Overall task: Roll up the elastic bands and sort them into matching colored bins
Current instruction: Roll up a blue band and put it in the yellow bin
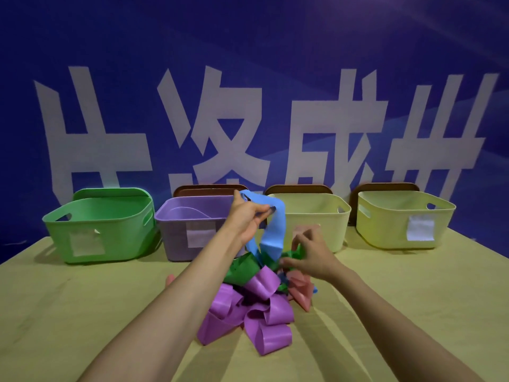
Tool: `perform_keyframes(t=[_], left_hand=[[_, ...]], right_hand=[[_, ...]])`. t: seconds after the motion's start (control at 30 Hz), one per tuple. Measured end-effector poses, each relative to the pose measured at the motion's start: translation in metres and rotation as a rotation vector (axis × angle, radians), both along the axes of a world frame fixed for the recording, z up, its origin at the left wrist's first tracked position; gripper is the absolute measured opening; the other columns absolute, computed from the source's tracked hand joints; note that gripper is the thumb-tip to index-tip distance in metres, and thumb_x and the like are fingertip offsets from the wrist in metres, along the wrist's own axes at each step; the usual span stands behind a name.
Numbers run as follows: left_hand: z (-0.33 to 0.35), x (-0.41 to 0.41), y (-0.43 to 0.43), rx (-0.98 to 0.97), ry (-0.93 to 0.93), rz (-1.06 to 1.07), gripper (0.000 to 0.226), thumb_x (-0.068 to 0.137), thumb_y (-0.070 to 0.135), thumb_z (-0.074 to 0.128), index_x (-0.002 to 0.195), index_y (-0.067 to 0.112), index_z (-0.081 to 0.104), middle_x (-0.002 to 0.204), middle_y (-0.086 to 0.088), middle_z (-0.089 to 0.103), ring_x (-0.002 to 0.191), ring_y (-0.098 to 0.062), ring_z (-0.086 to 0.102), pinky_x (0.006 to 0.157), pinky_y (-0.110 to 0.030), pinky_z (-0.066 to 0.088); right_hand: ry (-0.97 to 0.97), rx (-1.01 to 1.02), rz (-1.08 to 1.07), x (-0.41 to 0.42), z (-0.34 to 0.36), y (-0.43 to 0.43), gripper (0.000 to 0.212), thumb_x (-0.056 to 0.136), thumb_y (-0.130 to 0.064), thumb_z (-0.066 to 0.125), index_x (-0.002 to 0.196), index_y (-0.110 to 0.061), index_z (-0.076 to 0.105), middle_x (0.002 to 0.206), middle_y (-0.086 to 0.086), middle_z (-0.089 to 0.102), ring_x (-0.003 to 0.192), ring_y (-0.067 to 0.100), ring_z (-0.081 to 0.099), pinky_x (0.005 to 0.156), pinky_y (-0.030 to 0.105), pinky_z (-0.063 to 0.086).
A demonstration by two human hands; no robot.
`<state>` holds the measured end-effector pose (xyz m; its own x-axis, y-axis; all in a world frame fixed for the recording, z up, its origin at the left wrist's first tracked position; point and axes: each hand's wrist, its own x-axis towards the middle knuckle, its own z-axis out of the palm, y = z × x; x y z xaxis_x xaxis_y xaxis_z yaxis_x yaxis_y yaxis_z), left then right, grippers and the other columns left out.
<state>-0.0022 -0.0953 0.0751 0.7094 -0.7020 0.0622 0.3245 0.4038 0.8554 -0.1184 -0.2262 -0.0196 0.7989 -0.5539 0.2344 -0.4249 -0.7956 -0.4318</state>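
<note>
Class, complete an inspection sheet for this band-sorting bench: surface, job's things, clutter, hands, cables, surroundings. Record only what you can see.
Surface: yellowish table, with the bins in a row along its far edge.
Job's things: green bin, purple bin and two pale yellow bins. A loose pile of purple bands, a green band and pink bands lies in front of them; none looks rolled.
Clutter: brown lids stand behind three bins.
Hands: the left hand pinches the blue band, lifted above the pile. The right hand reaches into the pile; its grip is unclear.
Cables: nothing seen.
Surroundings: blue banner with large white characters.
</note>
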Motion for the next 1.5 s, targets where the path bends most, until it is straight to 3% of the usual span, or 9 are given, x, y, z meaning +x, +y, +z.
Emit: perform_keyframes(t=[0.2,0.37,0.5,0.67,0.83,1.13,1.27,1.37,1.5], left_hand=[[0.003,0.007,0.007,-0.192,0.13,0.057,0.066,0.088,-0.02,0.047,0.145,-0.002,0.02,0.107,-0.021,0.057,0.074,-0.017,0.066,0.067,-0.023,0.058],[-0.004,0.01,0.011,-0.102,0.143,0.133,0.01,0.089,-0.01,0.055,0.091,-0.001,0.058,0.084,-0.012,0.061,0.06,-0.01,0.067,0.059,-0.016,0.056],[-0.008,0.018,0.012,-0.052,0.067,0.283,0.01,0.091,-0.004,0.057,0.093,0.006,0.056,0.083,-0.006,0.059,0.073,-0.013,0.06,0.061,-0.017,0.056],[-0.011,0.029,0.013,0.038,-0.049,0.318,0.044,0.089,-0.008,0.056,0.128,0.009,0.043,0.122,-0.013,0.052,0.089,-0.019,0.059,0.067,-0.025,0.055],[-0.011,0.023,0.011,0.071,-0.122,0.217,0.071,0.085,-0.013,0.058,0.145,0.011,0.029,0.148,-0.007,0.035,0.106,-0.021,0.052,0.073,-0.025,0.05],[-0.017,0.019,0.012,0.235,-0.204,0.101,0.089,0.087,-0.01,0.059,0.153,0.019,0.007,0.132,0.004,0.035,0.102,-0.023,0.054,0.095,-0.036,0.047],[-0.027,0.023,0.017,0.435,-0.363,0.124,0.092,0.086,-0.007,0.06,0.153,0.023,0.004,0.115,0.001,0.036,0.095,-0.021,0.051,0.087,-0.035,0.049],[-0.026,0.027,0.02,0.405,-0.367,0.205,0.088,0.086,-0.005,0.061,0.151,0.027,0.011,0.117,-0.008,0.046,0.101,-0.025,0.056,0.081,-0.034,0.051],[-0.012,0.018,0.02,0.186,-0.41,0.206,0.063,0.086,-0.007,0.061,0.134,0.028,0.038,0.117,0.001,0.054,0.096,-0.014,0.06,0.079,-0.027,0.053]], right_hand=[[0.191,0.003,-0.084,0.012,-0.026,-0.01,0.059,0.084,-0.035,0.068,0.137,-0.02,0.045,0.128,0.014,0.05,0.115,0.03,0.052,0.092,0.031,0.043],[0.114,0.056,-0.206,0.015,-0.031,-0.014,0.026,0.087,-0.041,0.063,0.104,-0.023,0.068,0.111,0.009,0.06,0.107,0.026,0.054,0.083,0.033,0.046],[-0.379,0.367,-0.061,0.019,-0.014,-0.009,0.016,0.093,-0.016,0.059,0.089,-0.001,0.064,0.097,0.012,0.056,0.092,0.024,0.054,0.08,0.033,0.047],[-1.073,1.331,0.012,0.013,0.037,-0.001,0.022,0.094,-0.011,0.044,0.079,-0.003,0.059,0.076,0.015,0.062,0.07,0.024,0.063,0.074,0.035,0.052],[-0.901,1.123,0.091,0.002,0.059,0.005,0.018,0.096,-0.015,0.052,0.078,-0.012,0.055,0.061,0.003,0.05,0.042,0.008,0.047,0.046,0.02,0.045],[-1.123,1.556,0.33,-0.009,0.069,0.012,0.041,0.099,-0.028,0.045,0.065,-0.01,0.058,0.064,0.005,0.059,0.068,0.022,0.069,0.082,0.049,0.057],[-1.229,1.719,0.274,-0.013,0.077,0.008,0.058,0.102,-0.035,0.036,0.055,-0.008,0.057,0.048,-0.001,0.051,0.041,0.009,0.054,0.041,0.021,0.049],[-1.105,1.287,0.005,-0.012,0.074,-0.002,0.041,0.1,-0.04,0.041,0.071,-0.012,0.046,0.048,-0.003,0.043,0.034,0.007,0.036,0.033,0.019,0.028],[-0.476,0.497,-0.174,-0.008,0.059,-0.003,0.039,0.097,-0.044,0.045,0.112,-0.008,0.049,0.099,0.01,0.06,0.084,0.018,0.057,0.07,0.031,0.046]])
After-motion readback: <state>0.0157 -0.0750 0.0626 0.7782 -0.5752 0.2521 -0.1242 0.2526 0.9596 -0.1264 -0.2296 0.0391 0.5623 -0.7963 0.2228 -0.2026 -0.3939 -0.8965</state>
